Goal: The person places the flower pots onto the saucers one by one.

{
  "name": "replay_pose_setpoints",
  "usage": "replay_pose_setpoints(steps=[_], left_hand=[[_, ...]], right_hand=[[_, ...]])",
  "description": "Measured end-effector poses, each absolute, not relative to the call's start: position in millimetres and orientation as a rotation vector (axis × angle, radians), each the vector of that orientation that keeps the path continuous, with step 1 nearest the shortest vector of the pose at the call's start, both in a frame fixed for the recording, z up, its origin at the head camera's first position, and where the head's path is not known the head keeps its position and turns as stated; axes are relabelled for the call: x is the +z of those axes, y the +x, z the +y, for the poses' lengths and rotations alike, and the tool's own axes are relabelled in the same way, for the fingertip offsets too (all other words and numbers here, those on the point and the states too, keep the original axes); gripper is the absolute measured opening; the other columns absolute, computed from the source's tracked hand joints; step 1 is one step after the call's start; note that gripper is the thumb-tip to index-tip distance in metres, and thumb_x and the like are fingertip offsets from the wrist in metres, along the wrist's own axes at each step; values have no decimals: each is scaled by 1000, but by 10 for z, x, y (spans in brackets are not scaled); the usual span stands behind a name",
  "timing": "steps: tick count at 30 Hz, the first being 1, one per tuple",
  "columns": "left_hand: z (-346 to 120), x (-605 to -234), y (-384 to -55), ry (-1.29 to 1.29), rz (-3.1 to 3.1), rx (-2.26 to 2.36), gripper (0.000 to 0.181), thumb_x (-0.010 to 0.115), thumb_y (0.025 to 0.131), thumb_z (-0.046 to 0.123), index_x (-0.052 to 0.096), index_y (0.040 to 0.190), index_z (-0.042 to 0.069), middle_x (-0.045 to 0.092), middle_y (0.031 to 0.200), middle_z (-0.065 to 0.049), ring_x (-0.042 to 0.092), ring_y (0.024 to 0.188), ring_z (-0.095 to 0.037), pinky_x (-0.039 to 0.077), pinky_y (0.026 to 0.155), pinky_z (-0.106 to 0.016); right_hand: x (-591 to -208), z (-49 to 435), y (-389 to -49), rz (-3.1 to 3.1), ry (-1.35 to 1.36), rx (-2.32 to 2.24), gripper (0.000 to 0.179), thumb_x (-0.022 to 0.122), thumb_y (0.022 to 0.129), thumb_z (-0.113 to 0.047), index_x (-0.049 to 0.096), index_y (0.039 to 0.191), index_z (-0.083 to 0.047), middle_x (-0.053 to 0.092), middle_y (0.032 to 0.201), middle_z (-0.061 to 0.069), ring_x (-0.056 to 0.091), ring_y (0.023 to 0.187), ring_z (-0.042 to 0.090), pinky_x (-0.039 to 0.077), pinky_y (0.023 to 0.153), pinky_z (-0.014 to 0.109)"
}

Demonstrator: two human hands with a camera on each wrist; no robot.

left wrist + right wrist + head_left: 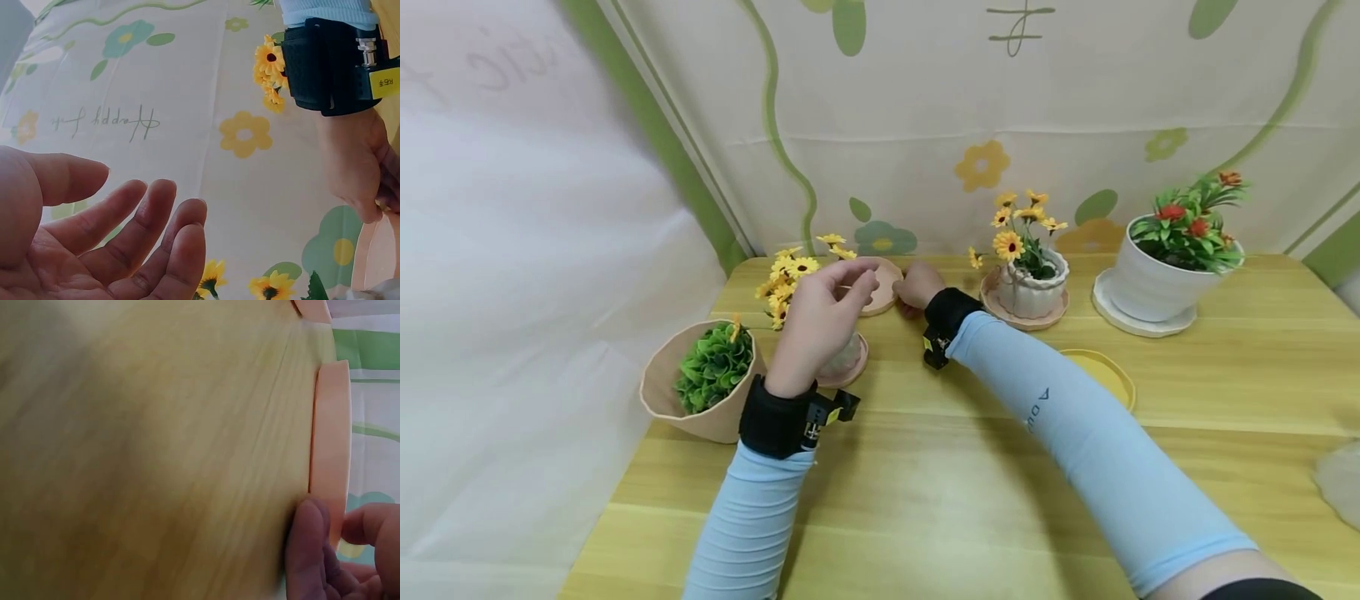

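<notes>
My right hand (920,286) pinches the rim of a round pink saucer (887,286) at the back of the table. In the right wrist view the thumb and a finger sit on either side of the saucer's raised edge (331,431). My left hand (820,321) hangs above a small pot (844,360), its fingers loosely bent and nothing between them. Yellow artificial flowers (784,283) from that pot show beside the hand, which hides part of the plant. Under the small pot lies another pink saucer (856,377).
A green leafy plant (715,367) fills a pink pot (662,375) on the left. Right of my right hand stand a white pot (1032,293) of yellow flowers on a pink saucer and a white pot (1157,279) with red flowers. A yellow saucer (1108,375) lies partly behind my right sleeve.
</notes>
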State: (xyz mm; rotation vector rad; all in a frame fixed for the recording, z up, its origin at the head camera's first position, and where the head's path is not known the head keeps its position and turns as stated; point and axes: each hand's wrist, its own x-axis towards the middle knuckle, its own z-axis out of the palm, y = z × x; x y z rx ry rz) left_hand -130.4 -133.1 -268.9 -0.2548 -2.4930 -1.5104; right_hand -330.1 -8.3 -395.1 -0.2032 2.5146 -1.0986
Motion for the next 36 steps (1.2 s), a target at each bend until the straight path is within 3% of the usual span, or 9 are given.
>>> replay_pose_setpoints(steps=[4, 12, 19, 26, 36], left_hand=[[-1302, -2684, -1301, -264, -2500, -1510, 28, 55, 103, 22, 68, 126, 11, 71, 107, -5, 67, 95, -21, 53, 77, -36], [-1224, -2679, -1293, -291, -2534, -1504, 30, 56, 103, 24, 67, 127, 11, 71, 108, -5, 66, 95, -22, 52, 80, -36], [-1207, -2679, -1283, -344, -2552, -1496, 30, 55, 104, 23, 67, 127, 8, 70, 109, -6, 66, 92, -18, 51, 77, -35], [-1178, -2682, -1254, -370, -2564, -1481, 30, 56, 103, 24, 67, 127, 8, 69, 112, -10, 66, 92, -19, 51, 78, -36], [-1259, -2582, -1155, -334, -2554, -1441, 32, 55, 104, 27, 66, 128, 9, 69, 111, -7, 65, 96, -19, 51, 83, -36]], right_hand=[[-3903, 9, -3246, 2464, -227, -1164, 27, 49, 101, -13, 62, 120, 2, 64, 64, 9, 65, 51, 17, 56, 51, 29], [-3709, 434, -3028, 2397, -119, -1303, 36, 44, 103, -13, 55, 132, 5, 64, 64, 10, 65, 50, 16, 58, 54, 31], [-3777, 628, -2872, 2296, 67, -1493, 39, 47, 104, -16, 50, 138, 3, 67, 69, 14, 67, 53, 20, 59, 58, 36], [-3867, 658, -2728, 2190, 172, -1656, 51, 47, 104, -13, 35, 152, -4, 63, 72, 13, 65, 52, 20, 60, 58, 38], [-3943, 685, -2666, 2116, 246, -1783, 41, 49, 103, -15, 46, 142, -3, 63, 68, 12, 65, 52, 19, 60, 57, 37]])
